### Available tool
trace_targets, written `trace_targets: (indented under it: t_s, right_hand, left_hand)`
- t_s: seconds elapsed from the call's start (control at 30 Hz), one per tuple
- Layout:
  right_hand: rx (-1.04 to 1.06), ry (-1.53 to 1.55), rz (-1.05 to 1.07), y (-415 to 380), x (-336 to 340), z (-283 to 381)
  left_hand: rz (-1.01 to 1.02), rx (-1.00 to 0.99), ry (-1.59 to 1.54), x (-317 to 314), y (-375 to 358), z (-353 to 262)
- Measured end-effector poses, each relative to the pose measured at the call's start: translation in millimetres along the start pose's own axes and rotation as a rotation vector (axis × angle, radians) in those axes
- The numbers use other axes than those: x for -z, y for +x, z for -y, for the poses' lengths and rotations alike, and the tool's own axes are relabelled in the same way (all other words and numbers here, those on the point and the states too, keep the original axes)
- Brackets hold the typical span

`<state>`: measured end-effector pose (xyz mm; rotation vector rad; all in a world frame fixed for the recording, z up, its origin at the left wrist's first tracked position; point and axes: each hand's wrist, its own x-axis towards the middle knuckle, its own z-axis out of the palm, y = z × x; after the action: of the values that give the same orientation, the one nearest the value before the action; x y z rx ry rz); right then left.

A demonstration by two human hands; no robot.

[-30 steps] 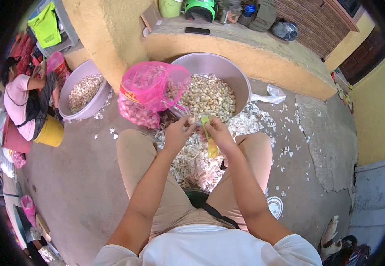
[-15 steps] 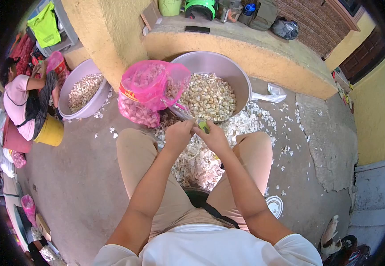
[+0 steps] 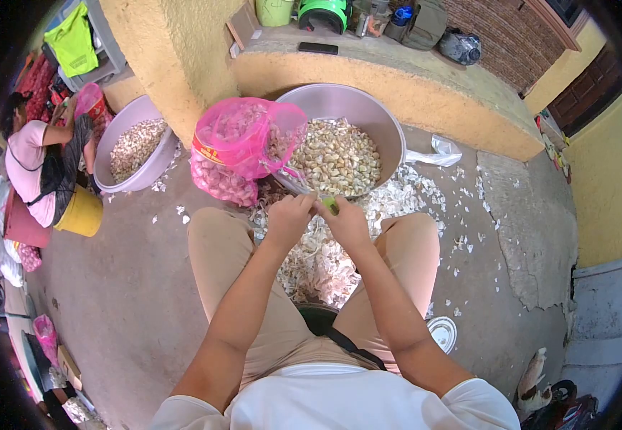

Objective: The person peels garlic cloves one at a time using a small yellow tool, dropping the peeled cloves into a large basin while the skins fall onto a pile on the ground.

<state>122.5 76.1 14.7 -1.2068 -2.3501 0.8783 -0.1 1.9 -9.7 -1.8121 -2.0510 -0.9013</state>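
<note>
My right hand (image 3: pixel 347 223) was closed round the green tool (image 3: pixel 331 206), seemingly light and stiff, best gripped along its body. My left hand (image 3: pixel 289 217) pinched narrow beside it, contents hidden! Just beyond, basin (image 3: pixel 385 118) cloves (image 3: pixel 340 156) looked firm, maybe slippery: side-pinch territory.

Pink net bag (image 3: pixel 236 147) close on the left, open floor (image 3: pixel 146 265) beyond the left knee (image 3: pixel 218 233).
</note>
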Motion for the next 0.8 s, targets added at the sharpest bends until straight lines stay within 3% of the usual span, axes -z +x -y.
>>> trace_targets:
  t_s: [0.57,0.67,0.8]
  right_hand:
    - [0.035,-0.058,0.027,0.1,3.6,1.0]
    - [0.036,0.046,0.079,2.4,6.0,-0.9]
    - [0.032,0.270,0.164,2.5,13.9,-1.3]
  left_hand:
    - [0.059,0.053,-0.041,9.5,1.6,-2.9]
    - [0.023,0.170,-0.391,12.8,5.4,-0.8]
    - [0.134,0.225,-0.608,24.8,12.2,-2.5]
